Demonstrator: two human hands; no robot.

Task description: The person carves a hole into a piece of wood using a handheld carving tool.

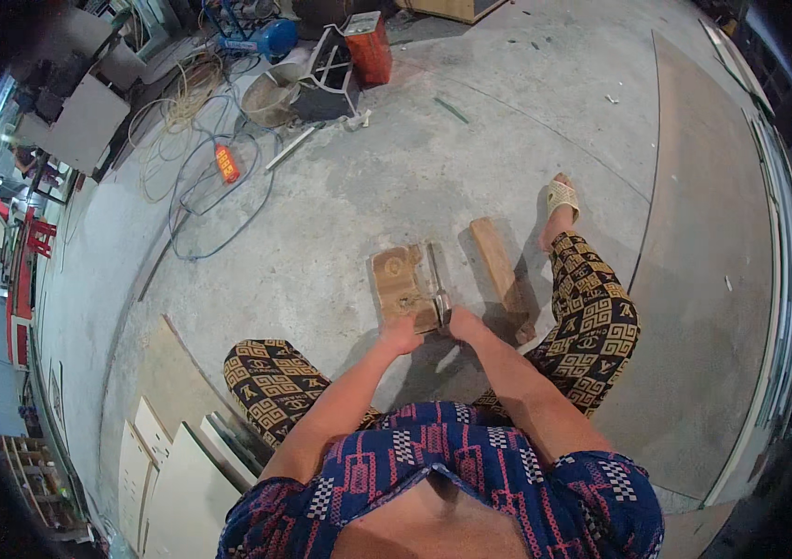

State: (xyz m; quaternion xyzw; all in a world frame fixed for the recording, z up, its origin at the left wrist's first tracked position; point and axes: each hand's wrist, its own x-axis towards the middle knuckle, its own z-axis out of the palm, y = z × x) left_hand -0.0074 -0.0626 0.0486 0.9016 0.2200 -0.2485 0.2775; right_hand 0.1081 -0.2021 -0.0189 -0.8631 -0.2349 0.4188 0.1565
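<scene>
On the concrete floor in front of me lies a brown board-like piece (398, 265) with stained patches on its face. My left hand (401, 334) is closed at its near edge, the fingers partly hidden. My right hand (466, 324) is closed round the near end of a narrow metal tool (436, 275). The tool lies along the right side of the brown piece, its shaft pointing away from me; its exact kind is unclear. To the right, apart from both hands, rests a long wooden block (496, 261).
My sandalled foot (561, 197) is beyond the block. A large flat sheet (712, 261) covers the right side. Pale panels (186, 489) lean at lower left. A blue hose (182, 200), an orange power strip (226, 163) and a red tin (368, 48) are farther off.
</scene>
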